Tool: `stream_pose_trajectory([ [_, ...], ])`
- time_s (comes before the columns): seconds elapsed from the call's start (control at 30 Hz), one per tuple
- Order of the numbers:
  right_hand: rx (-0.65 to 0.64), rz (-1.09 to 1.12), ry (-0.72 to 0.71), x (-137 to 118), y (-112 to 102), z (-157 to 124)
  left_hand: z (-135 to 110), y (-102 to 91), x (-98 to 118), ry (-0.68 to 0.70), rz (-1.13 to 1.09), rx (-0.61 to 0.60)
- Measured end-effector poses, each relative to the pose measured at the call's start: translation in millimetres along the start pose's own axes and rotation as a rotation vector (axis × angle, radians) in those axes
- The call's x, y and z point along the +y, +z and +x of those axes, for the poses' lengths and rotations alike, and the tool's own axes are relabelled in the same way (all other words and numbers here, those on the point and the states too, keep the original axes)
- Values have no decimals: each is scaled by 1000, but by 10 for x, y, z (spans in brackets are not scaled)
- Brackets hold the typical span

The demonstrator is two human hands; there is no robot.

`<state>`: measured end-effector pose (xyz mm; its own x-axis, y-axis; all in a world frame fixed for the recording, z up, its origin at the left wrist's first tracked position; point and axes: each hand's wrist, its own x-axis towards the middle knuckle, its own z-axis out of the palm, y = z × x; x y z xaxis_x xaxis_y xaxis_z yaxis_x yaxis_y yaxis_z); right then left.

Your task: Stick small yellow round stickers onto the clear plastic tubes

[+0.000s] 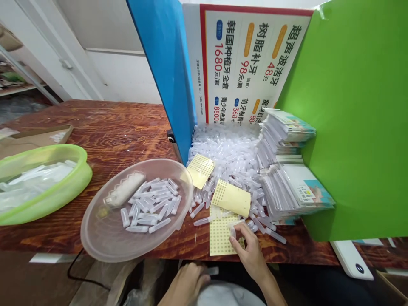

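Note:
My left hand (pixel 190 280) is closed low at the table's front edge, with a small translucent plastic tube (pixel 213 270) sticking out past its fingers. Thumb and forefinger of my right hand (pixel 251 250) pinch a small whitish translucent tube (pixel 233 231), partly hidden by the fingers, over a yellow sticker sheet (pixel 221 238). A second yellow sheet (pixel 232 199) overlaps it from behind, and a third sheet (pixel 200 170) rests further left. Behind them spreads a large heap of capped tubes (pixel 228 148).
Left of the sheets stands a clear plastic bowl (pixel 102 238) holding several tubes and a white roll. Beyond it is a green basket (pixel 81 180) with bagged white items. Stacked cards (pixel 287 187) lean by a green panel (pixel 360 127); a blue panel (pixel 165 63) borders the heap.

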<state>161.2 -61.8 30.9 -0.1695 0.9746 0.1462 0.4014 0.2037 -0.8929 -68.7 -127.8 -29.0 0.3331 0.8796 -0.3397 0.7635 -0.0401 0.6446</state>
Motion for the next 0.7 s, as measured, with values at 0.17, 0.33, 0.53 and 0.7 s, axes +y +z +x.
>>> stream_pose_trajectory([
  [0.17, 98, -19, -7, 173, -18, 139, 86, -798, 650, 110, -458, 15],
  [0.33, 168, -4, -15, 95, -114, 373, 965, -1074, 968, 172, -707, 561],
  [0.53, 175, 311, 72, 85, -179, 381, 1291, -756, 658, 125, -337, 814],
  [0.7, 107, 666, 229, 185, 9, 315, 1367, -634, 551, 72, -268, 822],
])
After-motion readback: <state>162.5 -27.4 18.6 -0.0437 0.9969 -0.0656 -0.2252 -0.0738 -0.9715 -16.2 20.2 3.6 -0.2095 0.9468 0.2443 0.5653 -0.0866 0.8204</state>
